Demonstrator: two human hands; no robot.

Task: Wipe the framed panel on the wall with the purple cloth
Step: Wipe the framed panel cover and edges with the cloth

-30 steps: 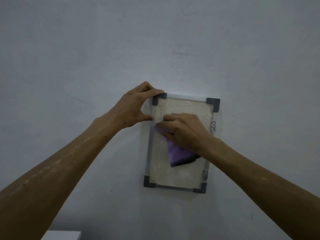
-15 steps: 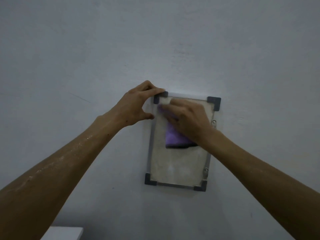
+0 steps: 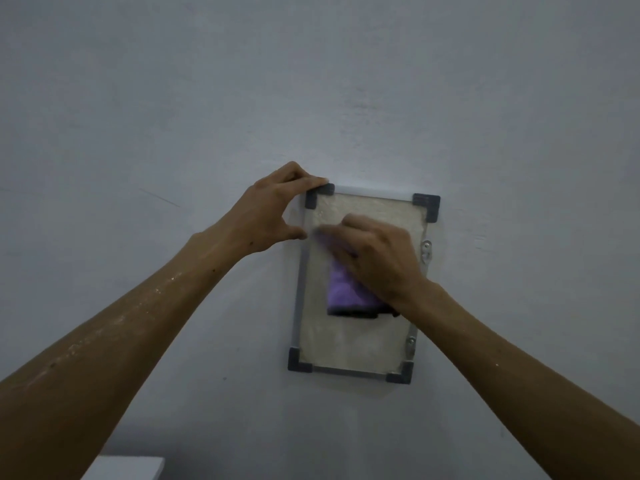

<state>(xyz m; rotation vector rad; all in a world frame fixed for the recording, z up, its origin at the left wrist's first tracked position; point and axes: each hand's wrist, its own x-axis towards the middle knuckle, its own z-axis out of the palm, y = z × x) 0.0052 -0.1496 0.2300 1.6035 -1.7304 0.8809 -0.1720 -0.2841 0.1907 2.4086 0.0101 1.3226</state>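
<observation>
Head view. My right hand [image 3: 375,258] presses the purple cloth [image 3: 349,294] flat against the framed panel [image 3: 353,344] on the wall [image 3: 311,98], fingers extended over it. My left hand [image 3: 277,211] pinches the frame's upper-left corner bracket [image 3: 317,197], steadying it. I judge the cloth soft and limp, best driven under a flat palm; the panel looks light, stiff and loosely hung.

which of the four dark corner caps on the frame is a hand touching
The top-left corner cap: the left hand has its fingertips on it. The top-right, bottom-left and bottom-right caps are untouched.
</observation>
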